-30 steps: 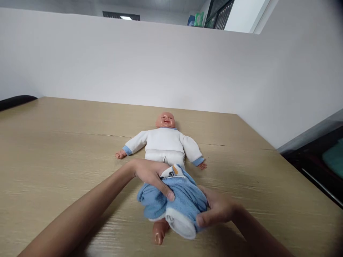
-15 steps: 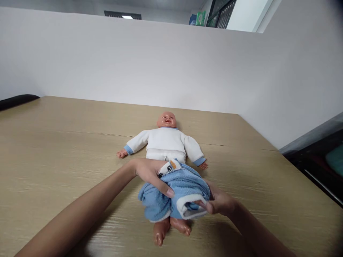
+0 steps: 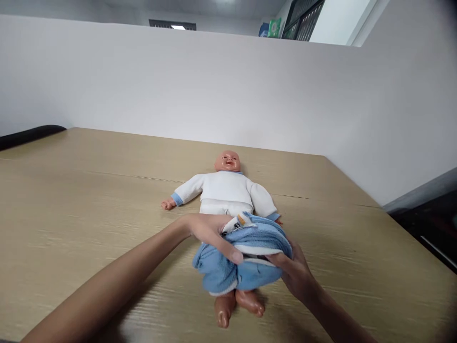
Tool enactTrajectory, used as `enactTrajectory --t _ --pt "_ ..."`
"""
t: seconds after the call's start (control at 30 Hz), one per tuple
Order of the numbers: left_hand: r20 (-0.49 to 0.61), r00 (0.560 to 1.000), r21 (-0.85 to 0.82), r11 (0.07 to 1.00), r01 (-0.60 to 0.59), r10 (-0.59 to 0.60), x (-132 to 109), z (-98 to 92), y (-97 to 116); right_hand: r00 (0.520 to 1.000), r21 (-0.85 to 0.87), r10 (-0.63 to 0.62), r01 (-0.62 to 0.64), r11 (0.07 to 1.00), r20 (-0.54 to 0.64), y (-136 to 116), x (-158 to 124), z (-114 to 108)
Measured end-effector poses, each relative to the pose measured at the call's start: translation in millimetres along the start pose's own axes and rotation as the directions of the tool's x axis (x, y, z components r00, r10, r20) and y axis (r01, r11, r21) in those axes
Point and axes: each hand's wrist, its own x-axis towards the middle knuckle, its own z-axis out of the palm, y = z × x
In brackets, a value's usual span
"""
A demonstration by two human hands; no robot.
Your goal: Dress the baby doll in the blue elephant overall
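A baby doll (image 3: 228,186) lies on its back on the table, head away from me, in a white long-sleeved top with blue cuffs. Bunched blue doll pants (image 3: 257,276) with white trim cover its legs, and its bare feet (image 3: 237,307) stick out below. My left hand (image 3: 214,233) grips the fabric from the left, its thumb lying across the front. On the right, my right hand (image 3: 291,267) holds the rim of a white-edged opening, with its thumb at the gap. Folds of cloth hide most of the fingers of both hands.
The wooden table (image 3: 107,200) reaches back to a white wall (image 3: 214,85). A black rounded object (image 3: 32,136) shows at the far left edge. Beyond the right edge stands something dark (image 3: 424,224).
My right hand has shifted upward and its thumb has moved into the cloth opening, which now looks wider and flatter. My left hand keeps its hold. The view has shifted slightly.
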Motion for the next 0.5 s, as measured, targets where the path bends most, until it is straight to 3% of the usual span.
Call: enactTrajectory --t 0.13,0.2,0.33,0.5 --pt "-0.056 0.998 0.095 0.995 0.012 -0.007 3.3 5.3 6.4 0.991 -0.125 0.032 -0.048 0.991 -0.13 -7.6 -24.3 19.8" --pt "-0.112 0.992 0.147 0.986 0.08 -0.063 3.4 7.0 7.3 0.975 -0.197 0.086 -0.127 0.972 -0.203 2.0 -42.7 27.3" --pt "-0.055 0.993 0.265 0.958 0.113 -0.103 4.0 12.8 9.1 0.938 -0.191 0.165 -0.23 0.954 -0.305 27.9 -79.0 43.2" --pt "-0.134 0.968 0.495 0.832 0.249 -0.21 6.5 26.1 16.2 0.897 -0.281 0.157 -0.289 0.915 -0.412 39.0 -103.0 54.7"
